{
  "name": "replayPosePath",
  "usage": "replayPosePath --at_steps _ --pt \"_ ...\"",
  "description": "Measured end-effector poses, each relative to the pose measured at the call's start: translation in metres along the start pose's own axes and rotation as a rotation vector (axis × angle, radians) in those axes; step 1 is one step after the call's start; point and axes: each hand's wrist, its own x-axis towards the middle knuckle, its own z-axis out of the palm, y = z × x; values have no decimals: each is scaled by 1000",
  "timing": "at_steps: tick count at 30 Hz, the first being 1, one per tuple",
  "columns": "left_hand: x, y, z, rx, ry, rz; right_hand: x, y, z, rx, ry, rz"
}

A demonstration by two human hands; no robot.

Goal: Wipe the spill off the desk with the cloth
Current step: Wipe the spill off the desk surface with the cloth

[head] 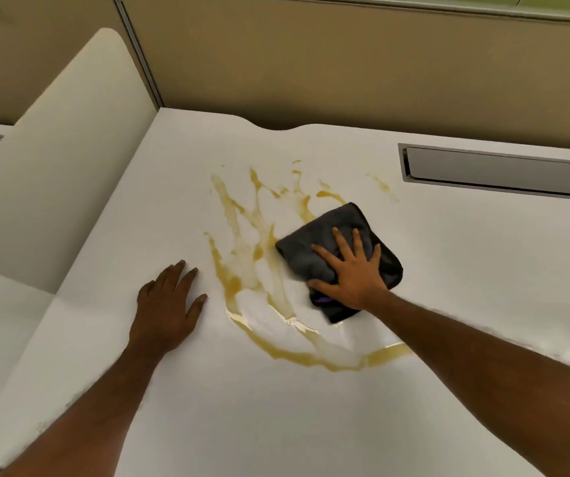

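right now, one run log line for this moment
right hand: pressing grey cloth | left hand: flat on desk | spill: yellow streaks unwiped

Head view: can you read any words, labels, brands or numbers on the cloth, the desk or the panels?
There is no readable text anywhere in this view.
Dark grey folded cloth: the small purple patch at its near edge, by the right hand, may be a tag, but it is too small to read.
White desk, grey rectangular recessed cover, beige partition: plain, with no print.

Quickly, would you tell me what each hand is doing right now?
Left hand: open, flat on the desk.
Right hand: open, pressing the cloth.
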Motion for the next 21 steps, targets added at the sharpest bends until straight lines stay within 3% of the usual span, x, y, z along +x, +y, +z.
replayPosePath --at_steps 2,8,11,14,21 --pt "-2 -4 4 -21 18 5 -3 16 -4 13 6 -34" --pt "-6 -7 15 -96 67 -9 33 -16 -12 94 -49 248" --pt "-5 -8 16 -92 85 -7 34 -26 -11 46 -87 99" --pt "-4 -7 18 -83 93 -10 16 1 -7 23 -14 1" --pt "-3 -8 23 -62 119 -9 45 -10 -12 93 -11 211"
